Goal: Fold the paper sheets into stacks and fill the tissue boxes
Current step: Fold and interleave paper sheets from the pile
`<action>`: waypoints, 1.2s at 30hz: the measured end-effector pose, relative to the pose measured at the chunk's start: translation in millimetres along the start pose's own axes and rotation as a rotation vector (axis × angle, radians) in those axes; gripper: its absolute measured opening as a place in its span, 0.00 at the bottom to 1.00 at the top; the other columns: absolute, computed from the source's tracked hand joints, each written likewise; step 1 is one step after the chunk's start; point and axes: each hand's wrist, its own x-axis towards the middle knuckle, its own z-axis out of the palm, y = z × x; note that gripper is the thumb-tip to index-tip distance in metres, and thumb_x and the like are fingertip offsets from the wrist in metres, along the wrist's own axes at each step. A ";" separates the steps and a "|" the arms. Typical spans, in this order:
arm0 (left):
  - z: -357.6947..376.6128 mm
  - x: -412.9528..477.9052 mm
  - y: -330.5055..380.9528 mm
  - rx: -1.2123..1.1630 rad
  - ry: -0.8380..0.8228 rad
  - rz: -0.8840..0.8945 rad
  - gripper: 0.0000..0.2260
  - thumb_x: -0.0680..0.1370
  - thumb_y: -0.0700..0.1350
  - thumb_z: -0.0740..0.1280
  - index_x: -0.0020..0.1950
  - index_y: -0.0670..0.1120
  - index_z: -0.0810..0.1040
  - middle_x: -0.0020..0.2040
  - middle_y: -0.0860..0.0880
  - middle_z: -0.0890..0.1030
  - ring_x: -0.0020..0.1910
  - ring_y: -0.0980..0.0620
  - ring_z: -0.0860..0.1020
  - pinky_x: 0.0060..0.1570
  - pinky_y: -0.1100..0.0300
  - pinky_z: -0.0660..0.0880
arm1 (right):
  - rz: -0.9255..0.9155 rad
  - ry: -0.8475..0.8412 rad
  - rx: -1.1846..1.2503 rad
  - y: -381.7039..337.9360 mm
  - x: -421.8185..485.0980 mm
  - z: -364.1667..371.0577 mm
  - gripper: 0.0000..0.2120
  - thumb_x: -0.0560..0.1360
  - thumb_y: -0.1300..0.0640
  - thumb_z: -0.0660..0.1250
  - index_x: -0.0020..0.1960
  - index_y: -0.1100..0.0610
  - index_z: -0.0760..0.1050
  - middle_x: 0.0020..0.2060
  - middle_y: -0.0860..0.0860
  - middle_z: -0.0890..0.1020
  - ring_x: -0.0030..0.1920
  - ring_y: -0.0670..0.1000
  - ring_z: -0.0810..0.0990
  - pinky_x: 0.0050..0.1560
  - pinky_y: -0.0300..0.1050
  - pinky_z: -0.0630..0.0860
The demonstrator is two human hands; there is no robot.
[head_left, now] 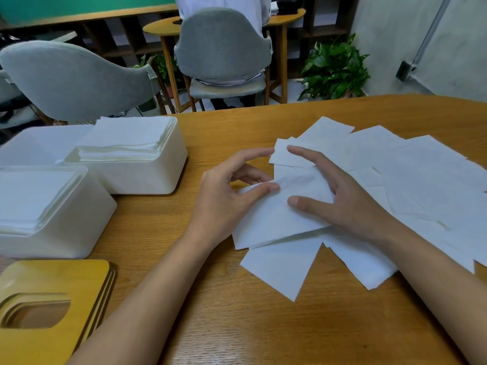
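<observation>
White paper sheet (274, 219), thin & soft-looking, lies atop the fanned pile on the brown wooden table (237, 325), right btwn both hands. Left hand (229, 198) is at its far-left corner: thumb & a finger curl in and pinch that corner, which seems held a little off the wood. Right hand (345, 201) rests on the sheet's right part, fingers straight & spread, thumb flat on the paper, gripping nothing.

Sheet's long axis runs approx left-right, a bit skewed to the table edge. So the likely fold, I judge, carries the pinched left end over twd the right hand, which acts as anchor. Surface shows faint creases near the middle; its near edge overlaps other sheets beneath.

Loose white rectangular sheets (411, 175) fan out to the right & under the right forearm. White rounded plastic tissue boxes (147, 177) sit well to the left, the two nearer ones w/ folded stacks up to the rims; the left hand is nearer them. Stack of yellow wooden lids w/ oval slots (52, 277) lies near-left, off the boxes, so filling isn't done yet.
</observation>
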 end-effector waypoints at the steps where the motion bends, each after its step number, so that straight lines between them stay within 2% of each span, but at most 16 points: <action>1: 0.6 0.2 0.1 -0.001 -0.003 0.005 0.23 0.75 0.43 0.80 0.68 0.50 0.81 0.46 0.54 0.87 0.50 0.51 0.86 0.56 0.62 0.79 | -0.002 -0.005 -0.008 -1.2 0.2 0.9 0.34 0.76 0.50 0.75 0.75 0.30 0.64 0.74 0.30 0.68 0.72 0.39 0.72 0.72 0.50 0.73; 4: 4.6 0.2 0.2 -0.037 0.012 -0.010 0.22 0.74 0.41 0.80 0.67 0.48 0.81 0.44 0.53 0.87 0.48 0.51 0.85 0.54 0.59 0.80 | -0.024 -0.015 -0.011 -1.9 -0.2 4.3 0.38 0.77 0.52 0.75 0.77 0.29 0.59 0.76 0.30 0.64 0.76 0.43 0.67 0.74 0.58 0.70; 9: 8.8 -1.3 1.9 -0.119 0.027 -0.086 0.22 0.74 0.41 0.81 0.66 0.50 0.81 0.44 0.52 0.87 0.45 0.49 0.85 0.55 0.50 0.81 | -0.025 -0.015 -0.039 -2.7 -1.6 5.9 0.39 0.77 0.53 0.74 0.77 0.28 0.57 0.76 0.29 0.63 0.75 0.37 0.66 0.76 0.53 0.68; 12: 10.0 -1.7 4.1 -0.150 0.033 -0.129 0.22 0.74 0.41 0.81 0.66 0.50 0.81 0.43 0.51 0.87 0.42 0.49 0.84 0.54 0.51 0.81 | -0.027 -0.032 -0.017 -1.6 -1.9 6.9 0.41 0.77 0.53 0.75 0.78 0.28 0.56 0.77 0.30 0.63 0.74 0.39 0.69 0.73 0.56 0.72; 16: 10.2 -1.8 4.5 -0.180 0.014 -0.166 0.22 0.74 0.41 0.81 0.66 0.50 0.81 0.43 0.50 0.87 0.39 0.49 0.82 0.51 0.49 0.82 | -0.045 -0.030 -0.019 -1.9 -2.6 8.3 0.41 0.78 0.56 0.73 0.78 0.29 0.55 0.77 0.29 0.60 0.77 0.40 0.65 0.75 0.58 0.69; 18: 10.1 -2.3 1.8 -0.165 0.027 -0.156 0.21 0.74 0.41 0.81 0.66 0.50 0.81 0.45 0.50 0.87 0.41 0.49 0.82 0.51 0.49 0.81 | -0.051 -0.017 0.003 -0.9 -2.8 8.9 0.40 0.79 0.58 0.73 0.78 0.29 0.56 0.77 0.30 0.61 0.76 0.41 0.67 0.74 0.58 0.71; 20: 10.4 -3.0 -2.5 -0.079 0.059 -0.132 0.21 0.74 0.44 0.80 0.65 0.53 0.81 0.52 0.54 0.86 0.48 0.54 0.82 0.55 0.55 0.80 | -0.061 0.027 0.027 0.2 -2.5 7.1 0.40 0.79 0.60 0.72 0.78 0.31 0.57 0.77 0.33 0.64 0.73 0.42 0.71 0.71 0.55 0.75; 22: 8.4 -2.1 -4.7 -0.001 0.054 -0.183 0.20 0.76 0.51 0.79 0.66 0.57 0.80 0.60 0.59 0.82 0.57 0.59 0.80 0.55 0.63 0.77 | -0.076 0.084 0.079 -0.3 -1.8 3.7 0.40 0.79 0.61 0.72 0.79 0.34 0.57 0.74 0.33 0.67 0.69 0.41 0.75 0.66 0.47 0.78; 23: 6.9 -1.3 -5.1 -0.016 0.026 -0.246 0.19 0.76 0.53 0.78 0.66 0.58 0.80 0.61 0.60 0.81 0.58 0.61 0.80 0.53 0.65 0.76 | -0.084 0.107 0.107 -0.3 -1.4 1.8 0.40 0.78 0.62 0.72 0.80 0.36 0.57 0.72 0.30 0.68 0.67 0.39 0.76 0.63 0.42 0.79; 25: 5.2 -0.2 -5.0 -0.195 -0.051 -0.393 0.16 0.78 0.53 0.76 0.65 0.57 0.81 0.58 0.59 0.84 0.56 0.59 0.82 0.50 0.63 0.79 | -0.092 0.147 0.134 1.3 0.1 -0.6 0.41 0.78 0.63 0.72 0.80 0.39 0.56 0.68 0.24 0.69 0.66 0.37 0.76 0.61 0.37 0.78; 27: 5.2 -0.3 -4.4 -0.284 -0.076 -0.440 0.14 0.79 0.50 0.76 0.64 0.54 0.82 0.57 0.54 0.86 0.56 0.54 0.84 0.52 0.57 0.82 | -0.081 0.172 0.153 3.5 1.4 -1.9 0.41 0.77 0.61 0.73 0.80 0.37 0.56 0.69 0.26 0.69 0.67 0.40 0.77 0.64 0.42 0.79; 29: 6.0 -1.1 -2.5 -0.282 -0.045 -0.427 0.14 0.79 0.48 0.76 0.64 0.53 0.83 0.54 0.54 0.86 0.53 0.57 0.84 0.48 0.61 0.81 | -0.053 0.155 0.192 1.8 1.8 -5.1 0.40 0.76 0.57 0.74 0.78 0.34 0.59 0.70 0.35 0.72 0.66 0.45 0.79 0.63 0.45 0.79; 31: 7.6 -1.6 -1.1 -0.291 -0.009 -0.421 0.14 0.79 0.46 0.76 0.64 0.53 0.82 0.51 0.54 0.86 0.48 0.62 0.83 0.42 0.65 0.79 | -0.038 0.086 0.181 -0.8 1.2 -8.4 0.30 0.75 0.55 0.74 0.73 0.37 0.70 0.67 0.42 0.78 0.63 0.46 0.81 0.61 0.43 0.79; 33: 8.5 -2.3 -1.9 -0.273 -0.007 -0.405 0.16 0.79 0.45 0.76 0.66 0.53 0.81 0.51 0.54 0.85 0.45 0.64 0.82 0.40 0.67 0.77 | -0.038 0.034 0.115 -0.8 0.1 -8.6 0.17 0.77 0.56 0.72 0.65 0.43 0.82 0.61 0.40 0.83 0.63 0.42 0.80 0.61 0.39 0.77; 34: 8.9 -2.8 -1.7 -0.252 -0.015 -0.390 0.18 0.79 0.45 0.76 0.68 0.53 0.79 0.52 0.54 0.85 0.45 0.63 0.82 0.40 0.67 0.77 | -0.029 0.042 0.093 0.9 -0.3 -8.6 0.15 0.79 0.59 0.72 0.62 0.44 0.84 0.61 0.38 0.84 0.64 0.40 0.80 0.63 0.40 0.76; 36: 9.5 -4.2 -3.5 -0.138 -0.037 -0.327 0.26 0.78 0.48 0.77 0.73 0.57 0.72 0.54 0.54 0.83 0.48 0.58 0.82 0.43 0.63 0.79 | -0.012 0.122 0.067 6.8 0.6 -10.8 0.16 0.80 0.64 0.71 0.61 0.45 0.85 0.62 0.37 0.84 0.65 0.39 0.79 0.66 0.42 0.75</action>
